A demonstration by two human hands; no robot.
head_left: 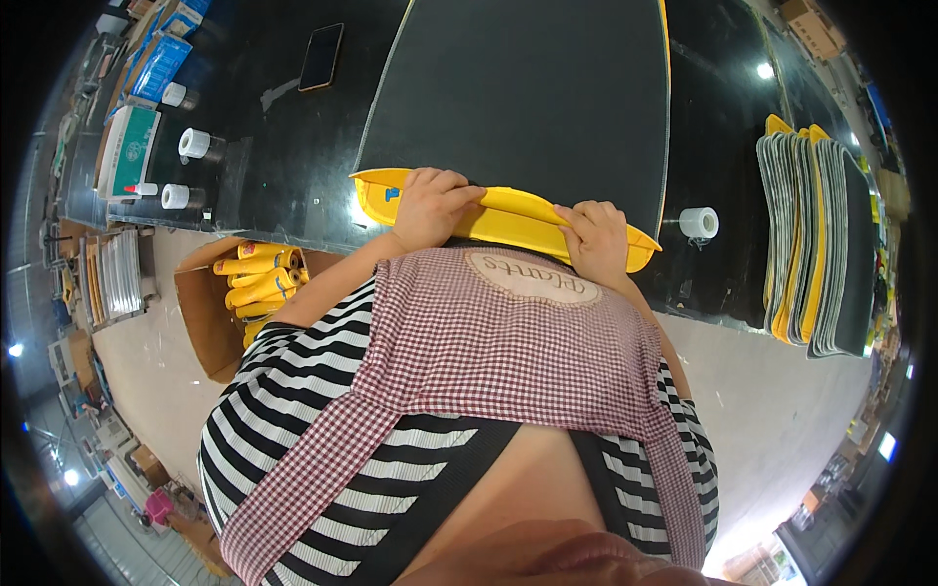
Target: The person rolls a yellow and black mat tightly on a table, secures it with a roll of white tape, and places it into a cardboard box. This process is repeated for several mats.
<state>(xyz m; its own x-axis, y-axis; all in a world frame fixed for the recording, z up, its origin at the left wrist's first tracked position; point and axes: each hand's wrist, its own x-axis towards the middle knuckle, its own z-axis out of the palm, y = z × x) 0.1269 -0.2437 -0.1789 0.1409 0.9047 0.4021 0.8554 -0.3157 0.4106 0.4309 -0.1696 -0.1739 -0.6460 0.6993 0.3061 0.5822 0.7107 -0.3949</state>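
Note:
A long black mat (528, 98) with a yellow underside lies on the dark table, running away from me. Its near end is turned up and over, so a band of the yellow underside (508, 228) shows across my front. My left hand (430, 207) is closed over this folded end left of its middle, beside a small blue mark. Closer to the right corner, my right hand (596, 239) grips the same fold, thumb and fingers pressed on it. The fingertips of both hands are partly hidden by the fold.
A phone (321, 57) lies at the far left. White tape rolls (194, 144) stand on the left, another roll (699, 223) on the right. Stacked mats (816, 239) hang over the table's right edge. A cardboard box (207, 313) of yellow rolls stands below left.

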